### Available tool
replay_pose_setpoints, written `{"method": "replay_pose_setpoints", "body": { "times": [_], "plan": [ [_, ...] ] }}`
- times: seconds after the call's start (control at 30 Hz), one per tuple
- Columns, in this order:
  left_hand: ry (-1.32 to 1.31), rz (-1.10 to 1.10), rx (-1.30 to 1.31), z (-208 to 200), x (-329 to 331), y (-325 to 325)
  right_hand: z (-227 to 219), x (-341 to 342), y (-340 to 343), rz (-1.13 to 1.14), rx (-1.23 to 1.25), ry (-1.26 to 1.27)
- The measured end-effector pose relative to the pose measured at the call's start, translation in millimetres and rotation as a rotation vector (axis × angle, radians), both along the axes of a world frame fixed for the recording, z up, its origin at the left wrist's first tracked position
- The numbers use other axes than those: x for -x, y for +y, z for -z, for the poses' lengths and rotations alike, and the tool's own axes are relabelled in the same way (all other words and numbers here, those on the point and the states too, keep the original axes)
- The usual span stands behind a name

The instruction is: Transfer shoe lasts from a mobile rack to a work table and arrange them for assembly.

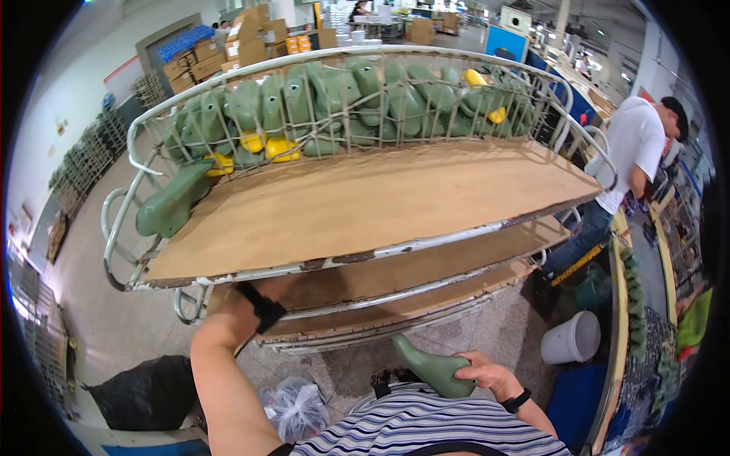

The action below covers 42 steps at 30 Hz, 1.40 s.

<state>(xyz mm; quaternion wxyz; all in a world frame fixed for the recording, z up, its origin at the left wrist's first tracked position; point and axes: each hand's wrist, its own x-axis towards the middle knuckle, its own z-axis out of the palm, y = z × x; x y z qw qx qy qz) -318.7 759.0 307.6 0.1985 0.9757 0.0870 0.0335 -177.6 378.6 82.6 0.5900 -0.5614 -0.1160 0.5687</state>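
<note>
My right hand (pixel 488 374) is closed around the heel end of a green shoe last (pixel 426 363), held close to my striped shirt with its toe pointing up and left. Wearing a black wristband, my left arm reaches under the top shelf of a white metal rack (pixel 334 262). Only part of my left hand (pixel 280 286) shows there, over the shelf below; the shelf edge hides its fingers. Many green shoe lasts (pixel 304 99), some with yellow parts, are piled along the back of the top shelf. One single green last (pixel 175 201) lies at its left end.
Brown board (pixel 380 205) lines the top shelf, with lower shelves beneath. A white bucket (pixel 570 337) and a person in a white shirt (pixel 627 152) are on the right, beside a line of green lasts (pixel 631 296). Black bag (pixel 144 391) and clear plastic bag (pixel 296 406) lie at lower left.
</note>
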Motion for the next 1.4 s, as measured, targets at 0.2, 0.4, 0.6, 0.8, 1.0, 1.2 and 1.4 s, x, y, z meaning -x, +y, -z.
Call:
{"method": "replay_pose_setpoints", "body": {
  "times": [0.2, 0.4, 0.6, 0.8, 1.0, 1.2, 1.4],
  "plan": [
    [0.107, -0.619, -0.007, 101.1, 18.7, 86.3, -18.3, 22.2, -22.7, 0.124, 0.026, 0.044],
    [0.059, -0.325, 0.408, 190.9, -92.9, 136.6, 7.8, 9.6, -74.9, 0.098, 0.124, -0.023],
    [0.06, -0.133, 0.88, 250.2, -141.2, 135.2, -10.7, 11.2, -123.3, 0.036, 0.068, 0.044],
    [-0.212, 0.269, 0.376, 174.4, -215.4, 9.9, -0.6, 4.1, -175.9, 0.297, 0.019, 0.155],
    [-0.002, -0.039, 1.082, 168.7, -189.1, 23.8, 1.9, -13.0, -180.8, 0.186, -0.001, 0.051],
    [0.066, -0.366, 0.135, 149.5, -86.6, 99.0, 14.9, 9.6, -192.1, 0.365, -0.049, 0.067],
    [0.125, -0.582, -0.001, 150.7, -35.6, 148.9, 4.0, 28.0, -170.8, 0.408, -0.003, 0.016]
  ]
}}
